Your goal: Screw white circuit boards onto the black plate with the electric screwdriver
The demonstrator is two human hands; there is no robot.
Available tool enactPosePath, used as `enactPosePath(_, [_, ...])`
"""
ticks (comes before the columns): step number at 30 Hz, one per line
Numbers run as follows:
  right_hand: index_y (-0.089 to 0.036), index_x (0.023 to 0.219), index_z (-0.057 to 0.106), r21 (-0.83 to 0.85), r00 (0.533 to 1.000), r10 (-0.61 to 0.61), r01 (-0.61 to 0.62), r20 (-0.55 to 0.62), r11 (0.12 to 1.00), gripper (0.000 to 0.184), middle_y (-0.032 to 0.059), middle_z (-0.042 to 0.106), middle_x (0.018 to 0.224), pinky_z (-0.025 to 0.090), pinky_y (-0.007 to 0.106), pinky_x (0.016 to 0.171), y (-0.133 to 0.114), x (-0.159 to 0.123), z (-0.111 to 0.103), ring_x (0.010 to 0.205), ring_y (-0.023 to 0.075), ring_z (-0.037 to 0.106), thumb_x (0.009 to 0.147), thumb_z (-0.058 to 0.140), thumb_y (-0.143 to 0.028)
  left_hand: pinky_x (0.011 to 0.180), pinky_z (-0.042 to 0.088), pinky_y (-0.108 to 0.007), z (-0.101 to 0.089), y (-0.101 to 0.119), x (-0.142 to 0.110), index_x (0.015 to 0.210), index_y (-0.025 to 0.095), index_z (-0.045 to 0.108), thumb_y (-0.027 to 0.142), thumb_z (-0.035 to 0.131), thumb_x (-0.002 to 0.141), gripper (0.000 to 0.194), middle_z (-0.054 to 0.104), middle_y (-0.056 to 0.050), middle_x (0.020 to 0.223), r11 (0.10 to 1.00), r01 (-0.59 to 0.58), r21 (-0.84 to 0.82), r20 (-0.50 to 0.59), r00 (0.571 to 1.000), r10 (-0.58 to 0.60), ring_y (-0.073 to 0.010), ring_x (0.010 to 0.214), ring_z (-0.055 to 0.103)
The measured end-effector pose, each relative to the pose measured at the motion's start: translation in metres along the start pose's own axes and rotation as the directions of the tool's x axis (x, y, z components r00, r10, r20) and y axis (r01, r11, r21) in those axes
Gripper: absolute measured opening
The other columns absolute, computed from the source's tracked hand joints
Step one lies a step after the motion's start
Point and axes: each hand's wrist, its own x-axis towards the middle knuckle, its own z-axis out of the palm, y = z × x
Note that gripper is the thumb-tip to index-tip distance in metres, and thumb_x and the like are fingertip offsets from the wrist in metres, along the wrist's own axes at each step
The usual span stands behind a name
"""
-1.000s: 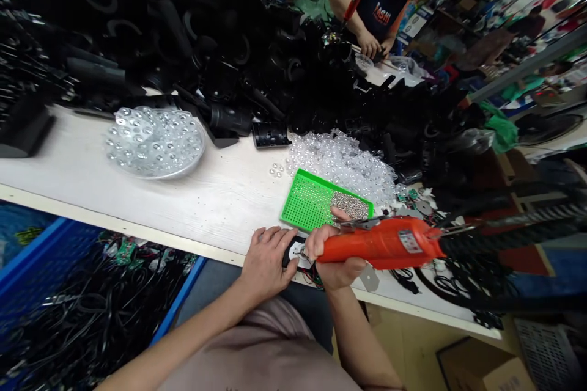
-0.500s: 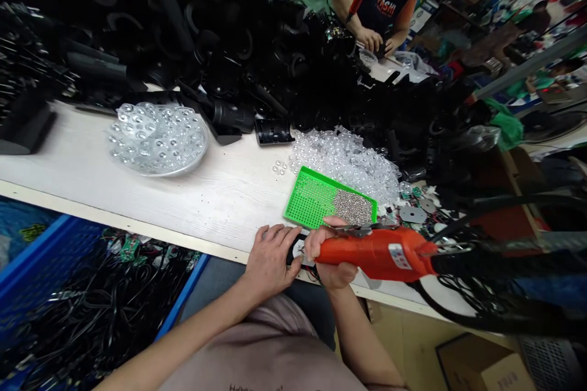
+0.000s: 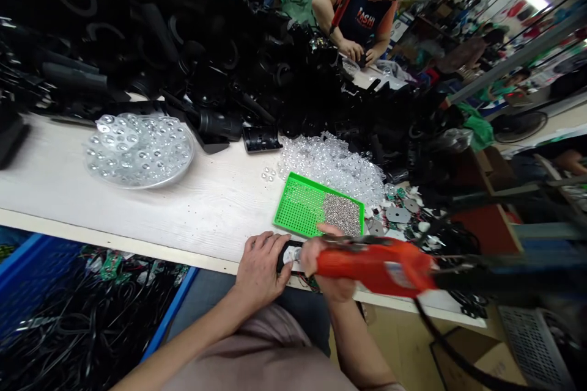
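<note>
My left hand (image 3: 262,267) is closed around a black plastic housing (image 3: 280,258) with a white part inside, at the table's front edge. In my right hand (image 3: 332,266) is a red electric screwdriver (image 3: 376,264), its tip pointing left at the white part; whether the tip touches it I cannot tell. Just beyond both hands lies a green perforated tray (image 3: 298,208), with small metal screws (image 3: 342,214) heaped at its right end. Some wires and a bit of circuit board show below the housing.
A bowl of clear lenses (image 3: 142,149) stands at the left, and a pile of clear lenses (image 3: 330,162) behind the tray. Black plastic shells (image 3: 220,73) heap along the back. Blue crate (image 3: 169,311) holds cables. Across the table, a co-worker (image 3: 367,18) handles a black part.
My view has shifted, so the table's contents sit further left. Both hands keep their holds on the housing and screwdriver; the screwdriver is now blurred, its rear end swung slightly down.
</note>
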Motion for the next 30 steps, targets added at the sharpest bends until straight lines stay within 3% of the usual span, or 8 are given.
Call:
enactPosePath(3, [-0.033,0.121,0.051,0.059,0.962,-0.227,0.238,-0.154,0.969,0.07,-0.0081,0.043,0.048,0.035,0.028,0.037,-0.024,0.02,-0.022,0.033,0.0128,0.034,0.07,0.051,-0.08,0.097,0.033,-0.046,0.0,-0.002,0.0,0.133,0.02,0.049,0.035,0.051,0.089,0.046,0.062,-0.011,0.123,1.0,-0.023,0.0,0.002,1.0,0.023,-0.0289,0.116,0.05])
enactPosePath(5, [-0.033,0.119,0.052,0.032,0.931,-0.293,0.307,-0.219,0.951,0.067,-0.0082,0.044,0.049,0.034,0.026,0.036,-0.027,0.038,-0.038,0.034,0.012,0.035,0.07,0.053,-0.078,0.1,0.032,-0.046,0.001,-0.004,0.0,0.135,0.019,0.047,0.035,0.05,0.09,0.048,0.06,-0.011,0.126,0.999,-0.036,0.014,0.007,0.999,0.036,-0.0288,0.118,0.049])
enactPosePath(9, [-0.029,0.108,0.055,-0.019,0.94,-0.247,0.249,-0.234,0.968,0.06,-0.0089,0.039,0.05,0.031,0.023,0.035,-0.001,0.066,-0.054,0.035,0.0099,0.034,0.071,0.051,-0.076,0.101,0.031,-0.046,0.003,-0.006,0.001,0.137,0.018,0.044,0.035,0.049,0.09,0.051,0.06,-0.011,0.126,0.998,-0.047,0.042,0.006,0.999,0.047,-0.0293,0.121,0.048])
enactPosePath(14, [-0.028,0.096,0.055,-0.042,0.957,-0.187,0.182,-0.22,0.982,0.057,-0.0087,0.039,0.051,0.031,0.022,0.037,0.031,0.078,-0.055,0.037,0.0088,0.036,0.069,0.05,-0.078,0.101,0.032,-0.046,0.003,-0.004,0.002,0.136,0.02,0.047,0.033,0.05,0.088,0.049,0.062,-0.01,0.124,0.997,-0.048,0.054,-0.007,0.999,0.048,-0.0293,0.12,0.049])
enactPosePath(22, [-0.026,0.102,0.055,-0.073,0.972,-0.156,0.145,-0.177,0.987,0.061,-0.0088,0.041,0.051,0.033,0.024,0.038,0.043,0.078,-0.059,0.038,0.0104,0.038,0.069,0.051,-0.077,0.101,0.031,-0.046,0.004,-0.005,0.003,0.135,0.018,0.046,0.033,0.051,0.087,0.05,0.062,-0.009,0.125,0.997,-0.036,0.071,0.008,0.999,0.036,-0.0292,0.121,0.049])
enactPosePath(30, [-0.025,0.099,0.055,0.043,0.969,-0.186,0.195,-0.162,0.98,0.052,-0.0082,0.046,0.053,0.035,0.023,0.04,0.044,0.076,-0.059,0.039,0.01,0.04,0.071,0.059,-0.068,0.1,0.032,-0.046,0.003,-0.003,0.003,0.135,0.019,0.047,0.032,0.051,0.087,0.05,0.062,-0.009,0.126,0.998,-0.027,0.064,0.011,1.0,0.026,-0.0297,0.121,0.049])
